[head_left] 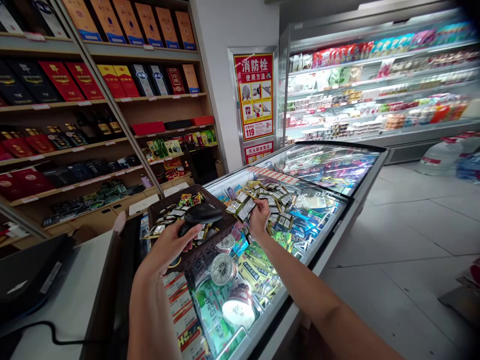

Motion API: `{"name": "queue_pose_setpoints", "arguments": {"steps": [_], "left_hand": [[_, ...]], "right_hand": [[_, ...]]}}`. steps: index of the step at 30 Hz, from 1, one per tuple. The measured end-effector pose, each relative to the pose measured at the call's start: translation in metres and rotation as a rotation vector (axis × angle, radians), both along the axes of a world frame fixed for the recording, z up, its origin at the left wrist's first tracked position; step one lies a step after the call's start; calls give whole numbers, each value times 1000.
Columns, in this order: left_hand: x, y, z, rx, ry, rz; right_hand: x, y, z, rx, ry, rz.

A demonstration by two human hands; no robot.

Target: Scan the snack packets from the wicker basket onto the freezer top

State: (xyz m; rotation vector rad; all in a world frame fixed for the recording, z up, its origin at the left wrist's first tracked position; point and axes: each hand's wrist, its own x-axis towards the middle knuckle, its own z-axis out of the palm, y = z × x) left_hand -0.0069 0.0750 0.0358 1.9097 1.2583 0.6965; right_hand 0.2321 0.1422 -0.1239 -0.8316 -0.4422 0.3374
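Right fingers (264,211) pinch a packet (243,206) extending leftward; left fingers (192,232) grip a black scanner (203,213).

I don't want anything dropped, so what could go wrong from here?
The loose packets piled on the freezer's glass top might slide. The packet pinched in the right hand could slip. The black scanner in the left hand, close over the basket, might knock its contents out.

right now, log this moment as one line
left hand: holds black scanner over brown basket of packets | right hand: holds at least one packet | loose packets: piled on freezer glass
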Motion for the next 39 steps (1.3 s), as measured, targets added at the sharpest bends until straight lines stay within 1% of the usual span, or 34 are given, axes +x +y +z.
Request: {"name": "queue_pose_setpoints", "arguments": {"steps": [4, 8, 12, 14, 16, 17, 21, 22, 24, 25, 27, 29, 33, 34, 35, 36, 37, 39], "left_hand": [[5, -1, -1, -14, 24, -41], [10, -3, 0, -3, 44, -43], [11, -3, 1, -16, 39, -31], [9, -2, 1, -15, 38, -21], [7, -1, 1, -17, 35, -12], [6, -1, 1, -18, 32, -5], [-2, 0, 4, 0, -20, 37], [-6, 0, 5, 4, -35, 52], [-15, 2, 5, 6, -64, 89], [-21, 3, 5, 4, -76, 114], [-35, 7, 4, 10, -104, 182], [-50, 9, 4, 22, -116, 278], [-77, 8, 4, 54, -141, 478], [-84, 7, 3, 63, -147, 514], [-90, 6, 2, 71, -151, 544], [-97, 6, 0, 78, -156, 572], [-103, 5, -2, 80, -158, 598], [-114, 5, -6, 74, -168, 640]], "right_hand": [[3, 1, 0, -5, -36, -31], [6, 3, -1, -33, -63, -63], [4, 4, -1, -24, -57, -43], [4, 3, 0, -46, -66, -8], [8, 3, -1, -115, -72, 14], [12, 3, -1, -159, -69, 3], [42, 3, -4, -345, -22, -174], [50, 4, -4, -398, -12, -196], [60, 6, -6, -486, -15, -186], [63, 7, -7, -499, -33, -161], [64, 9, -9, -469, -101, -115], [62, 8, -9, -439, -210, -141], [51, -2, -5, -471, -505, -389], [46, -4, -3, -463, -569, -422], [38, -6, -2, -448, -622, -422], [29, -6, 0, -426, -666, -391], [16, -5, 2, -398, -703, -329], [-16, 3, 7, -332, -770, -119]]}}
